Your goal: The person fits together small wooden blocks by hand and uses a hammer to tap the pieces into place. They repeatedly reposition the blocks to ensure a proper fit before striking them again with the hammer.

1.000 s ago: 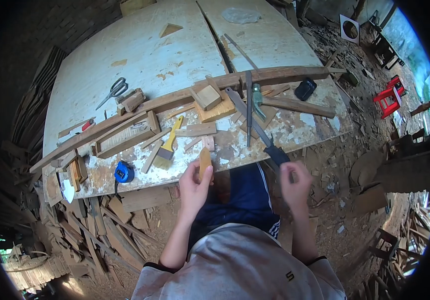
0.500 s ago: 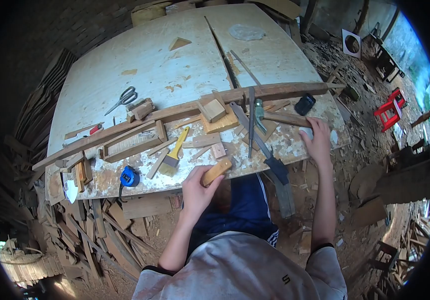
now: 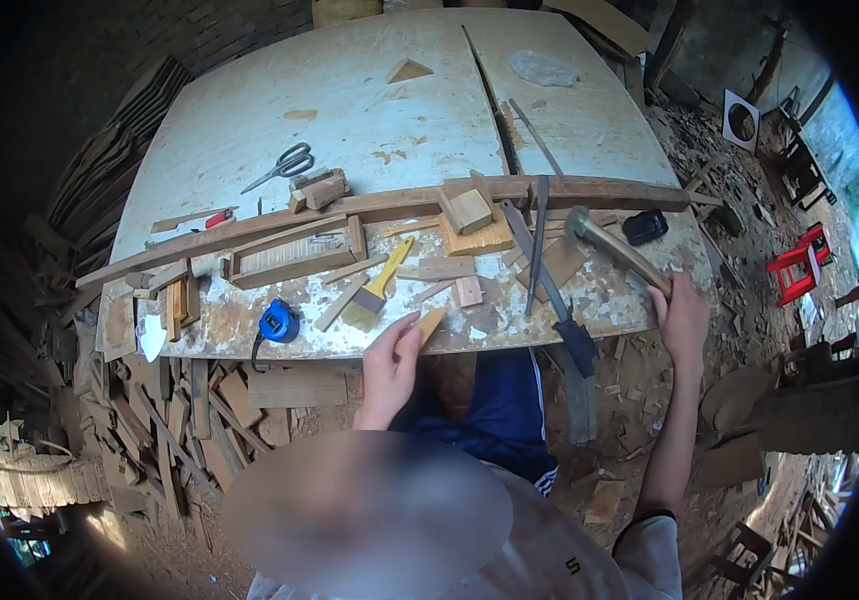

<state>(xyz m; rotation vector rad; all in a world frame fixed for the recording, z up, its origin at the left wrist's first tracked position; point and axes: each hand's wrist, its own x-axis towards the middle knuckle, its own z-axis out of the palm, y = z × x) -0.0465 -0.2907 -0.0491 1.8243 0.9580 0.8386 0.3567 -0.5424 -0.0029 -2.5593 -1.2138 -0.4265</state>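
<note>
My left hand [image 3: 388, 362] is closed around a small yellowish wooden block [image 3: 431, 326] at the front edge of the worktable [image 3: 510, 338]. On the right, my right hand [image 3: 684, 312] grips the wooden handle of a hammer [image 3: 625, 251]; its metal head points away to the upper left, just above the tabletop. A yellow-handled paintbrush [image 3: 387, 270] and a small pinkish wood block [image 3: 469, 291] lie near my left hand. Between the hands lie a dark metal bar [image 3: 539, 245] and a long tool with a dark wrapped end [image 3: 575, 340].
A long wooden beam [image 3: 405, 207] crosses the table. Around it are scissors [image 3: 285, 165], a blue tape measure [image 3: 278, 321], a wooden frame [image 3: 295, 258], a black object [image 3: 644, 227] and several offcuts. Scrap wood [image 3: 185, 430] covers the floor at left; a red stool [image 3: 798, 265] stands at right.
My right hand has lifted the hammer off the table and drawn it slightly right. The block in my left hand has turned to a steeper angle. The whole view has shifted.
</note>
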